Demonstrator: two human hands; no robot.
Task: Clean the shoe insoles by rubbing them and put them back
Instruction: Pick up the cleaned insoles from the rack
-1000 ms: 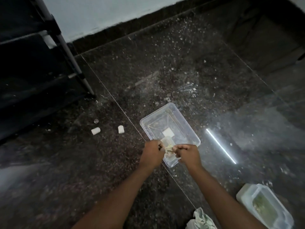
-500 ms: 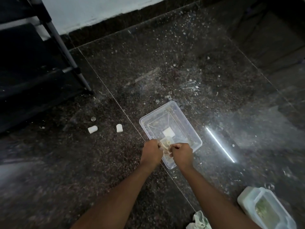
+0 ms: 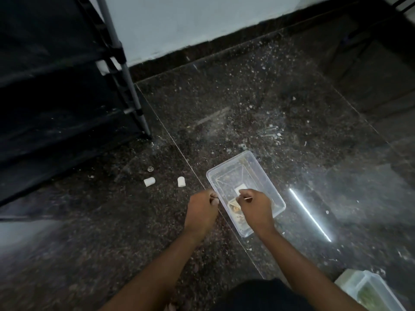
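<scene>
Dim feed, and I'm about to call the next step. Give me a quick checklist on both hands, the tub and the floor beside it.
1. Clear tub upright on the floor: ok.
2. Right hand over the tub, pinching a thin pale sliver: ok.
3. Left hand curled beside the tub's left rim; whether it holds anything: cannot tell.
4. Pale crumpled piece lying inside the tub: ok.
5. Insole recognisable in view: not ok.
6. Two white cylinders on the floor, apart from both hands: ok.
</scene>
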